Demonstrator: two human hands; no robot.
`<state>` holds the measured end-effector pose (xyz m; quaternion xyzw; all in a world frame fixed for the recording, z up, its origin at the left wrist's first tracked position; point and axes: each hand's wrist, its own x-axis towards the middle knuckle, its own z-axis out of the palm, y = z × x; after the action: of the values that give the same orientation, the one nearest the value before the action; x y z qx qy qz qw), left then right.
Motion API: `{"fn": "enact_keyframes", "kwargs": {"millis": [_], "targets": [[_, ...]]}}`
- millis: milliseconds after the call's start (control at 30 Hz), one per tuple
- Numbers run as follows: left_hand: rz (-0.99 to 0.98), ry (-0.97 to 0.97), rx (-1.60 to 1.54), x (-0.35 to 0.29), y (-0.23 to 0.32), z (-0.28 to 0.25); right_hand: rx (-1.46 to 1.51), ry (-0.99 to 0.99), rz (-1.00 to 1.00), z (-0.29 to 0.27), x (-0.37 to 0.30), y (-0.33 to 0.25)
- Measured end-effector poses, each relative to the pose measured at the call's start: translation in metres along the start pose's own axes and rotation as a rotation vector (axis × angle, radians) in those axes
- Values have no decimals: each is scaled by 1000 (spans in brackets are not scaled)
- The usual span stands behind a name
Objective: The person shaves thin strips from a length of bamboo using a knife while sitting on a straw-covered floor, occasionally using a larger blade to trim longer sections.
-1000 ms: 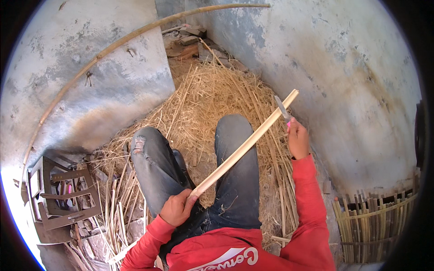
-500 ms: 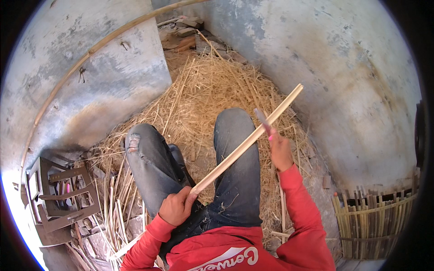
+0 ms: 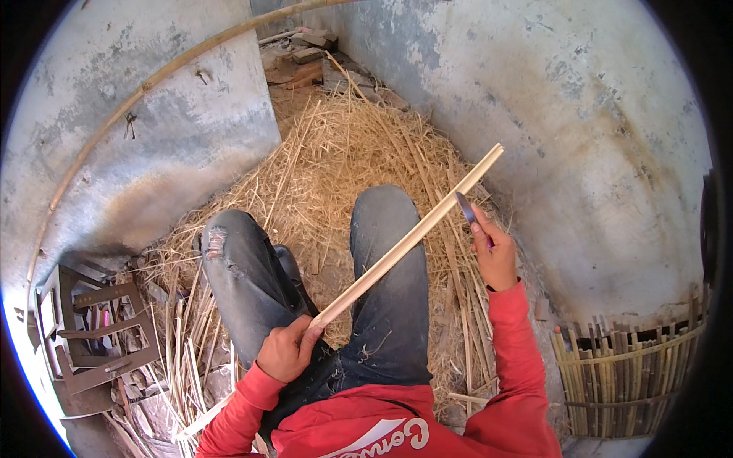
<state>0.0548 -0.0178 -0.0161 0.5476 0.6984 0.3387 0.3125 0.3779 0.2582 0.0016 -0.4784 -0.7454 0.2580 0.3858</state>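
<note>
Where two bent knees in worn dark jeans (image 3: 393,286) rise above the floor (image 3: 324,284), the person's left hand (image 3: 286,351) is closed firmly around the near end of a pale split-bamboo strip (image 3: 405,248). The strip slants away to the right, passing over the right thigh, with its far end free in the air; whether it rests on the jeans I cannot tell. The right hand (image 3: 495,252) is curled snugly around the handle of a small knife (image 3: 465,207), its tip at the strip's right-hand edge, though I can't make out whether the two touch. A heap of straw-coloured shavings (image 3: 343,153) spreads toward the floor's far corner, where broken bricks (image 3: 309,55) lie against the walls. By the floor's left edge, thin bamboo splints (image 3: 195,366) lie beside a dark frame (image 3: 107,332); near its right edge stands a bamboo-slat basket (image 3: 630,382).
</note>
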Motion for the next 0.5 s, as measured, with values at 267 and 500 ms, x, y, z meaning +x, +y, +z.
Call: {"fn": "enact_keyframes", "kwargs": {"millis": [267, 500], "targets": [[15, -5, -32, 0, -6, -5, -121, -130, 71, 5, -19, -15], [-58, -91, 12, 0, -4, -6, -20, -215, 38, -10, -19, -14]]}}
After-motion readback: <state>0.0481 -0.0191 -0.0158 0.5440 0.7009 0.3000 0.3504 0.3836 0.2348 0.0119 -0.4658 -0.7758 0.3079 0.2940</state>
